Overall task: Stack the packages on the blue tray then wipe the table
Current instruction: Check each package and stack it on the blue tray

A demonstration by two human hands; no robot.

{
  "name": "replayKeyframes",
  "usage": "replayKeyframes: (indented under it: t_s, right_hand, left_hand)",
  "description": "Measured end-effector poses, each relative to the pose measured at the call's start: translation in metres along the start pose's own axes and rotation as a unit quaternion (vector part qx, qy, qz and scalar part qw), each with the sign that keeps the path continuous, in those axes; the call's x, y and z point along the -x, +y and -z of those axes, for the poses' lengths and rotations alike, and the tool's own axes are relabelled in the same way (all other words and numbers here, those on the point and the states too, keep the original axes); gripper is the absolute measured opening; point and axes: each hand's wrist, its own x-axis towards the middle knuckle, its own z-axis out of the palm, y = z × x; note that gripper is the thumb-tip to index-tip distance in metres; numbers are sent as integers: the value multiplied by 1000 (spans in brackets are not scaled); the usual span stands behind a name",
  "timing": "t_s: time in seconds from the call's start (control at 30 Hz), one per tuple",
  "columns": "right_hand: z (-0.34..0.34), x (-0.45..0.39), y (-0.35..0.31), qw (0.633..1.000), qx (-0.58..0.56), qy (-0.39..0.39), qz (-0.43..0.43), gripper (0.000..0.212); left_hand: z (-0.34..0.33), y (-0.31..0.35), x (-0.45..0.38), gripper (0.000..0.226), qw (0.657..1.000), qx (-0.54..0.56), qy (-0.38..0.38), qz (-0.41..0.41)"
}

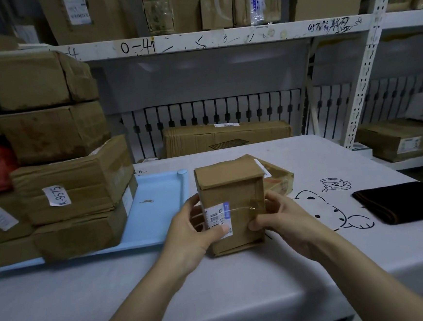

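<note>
The table lies under my arms; the blue tray at nine o'clock carries stacked packages. A black cloth sits at three. My left hand and right hand curl around the upright small package, thumbs pressing its front.

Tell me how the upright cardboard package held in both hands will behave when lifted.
The cardboard package probably stays stiff: its boxy edges hold shape. Standing on end, it may tip if set down carelessly. The left hand and right hand grip opposite sides, so slipping seems unlikely.
</note>
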Motion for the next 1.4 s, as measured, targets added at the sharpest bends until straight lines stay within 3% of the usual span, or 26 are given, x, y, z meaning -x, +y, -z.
replayKeyframes:
  t_s: [0.17,0.47,0.9,1.03,1.13,1.4]
  right_hand:
    - [1,5,-1,998,46,0,33,52]
    - [13,18,4,998,30,-24,50,60]
    - [11,21,4,997,37,37,60,51]
    - [11,20,1,993,31,75,81,53]
    - [11,24,-6,983,88,112,119,51]
    - [5,29,-20,947,230,157,158,55]
  left_hand:
    - [2,2,3,65,999,-23,0,-28]
    - [1,6,9,61,999,15,-38,-14]
    - [-3,5,13,45,999,28,-22,-4]
    - [-2,9,10,68,998,46,27,-17]
    - [-1,18,11,89,995,66,61,-42]
    - [7,25,10,87,987,-89,58,-123]
